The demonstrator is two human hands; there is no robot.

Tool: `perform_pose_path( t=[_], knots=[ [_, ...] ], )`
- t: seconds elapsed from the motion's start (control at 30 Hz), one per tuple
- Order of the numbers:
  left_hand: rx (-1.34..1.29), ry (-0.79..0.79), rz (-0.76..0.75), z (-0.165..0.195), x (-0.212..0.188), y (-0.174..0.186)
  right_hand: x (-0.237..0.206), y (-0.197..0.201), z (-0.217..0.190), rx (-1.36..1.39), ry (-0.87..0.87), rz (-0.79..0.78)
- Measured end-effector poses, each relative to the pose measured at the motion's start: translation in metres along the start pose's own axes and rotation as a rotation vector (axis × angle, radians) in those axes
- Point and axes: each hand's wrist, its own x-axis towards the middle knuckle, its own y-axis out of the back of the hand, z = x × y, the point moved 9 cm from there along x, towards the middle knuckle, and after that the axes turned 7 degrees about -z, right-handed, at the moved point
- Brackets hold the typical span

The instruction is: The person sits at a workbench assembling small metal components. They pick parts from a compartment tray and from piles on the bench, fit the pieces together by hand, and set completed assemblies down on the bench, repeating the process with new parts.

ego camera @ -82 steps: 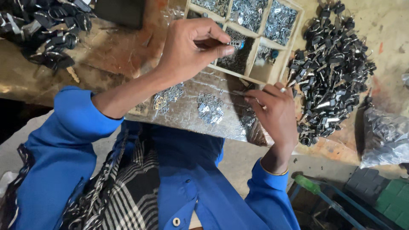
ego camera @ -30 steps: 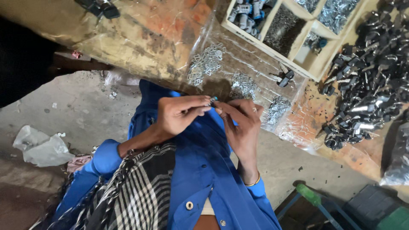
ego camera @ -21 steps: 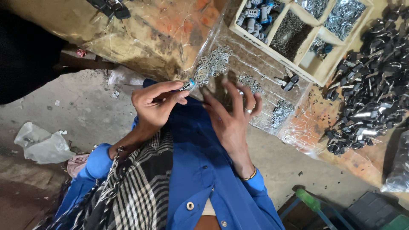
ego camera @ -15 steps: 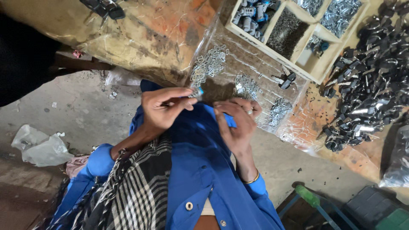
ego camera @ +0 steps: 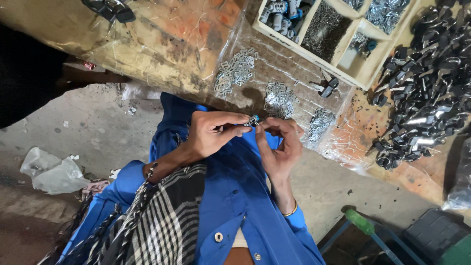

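Observation:
My left hand [ego camera: 213, 132] pinches a small metal cylinder with a blue tip [ego camera: 252, 120] in front of my blue shirt. My right hand [ego camera: 279, 145] meets it from the right, its thumb and forefinger closed on the same small part; whether it also holds a tiny piece of its own is too small to tell. Just beyond my hands, on a clear plastic sheet [ego camera: 299, 64] at the edge of the worn workbench [ego camera: 162, 44], lie small heaps of silvery metal pieces [ego camera: 234, 71].
A cream wooden tray [ego camera: 363, 78] with compartments of small metal parts sits further back. A large heap of black-headed keys [ego camera: 422, 88] lies at the right. A crumpled plastic bag [ego camera: 51, 172] is on the floor at left; a green-handled frame [ego camera: 360, 222] stands lower right.
My hands came back from the tray to my chest. In the last second they parted briefly, then closed together again on the small blue-tipped part.

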Motion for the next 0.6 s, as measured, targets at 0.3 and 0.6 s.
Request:
perform_pose_path(
  t=[0.3,0.6],
  knots=[
    [0.414,-0.341,-0.066,0.039,-0.004,-0.003,-0.001,-0.004,-0.035,-0.56,0.235,-0.133],
    [-0.009,-0.081,-0.02,0.006,-0.005,0.01,-0.005,0.006,-0.029,-0.901,0.312,-0.061]
  ],
)
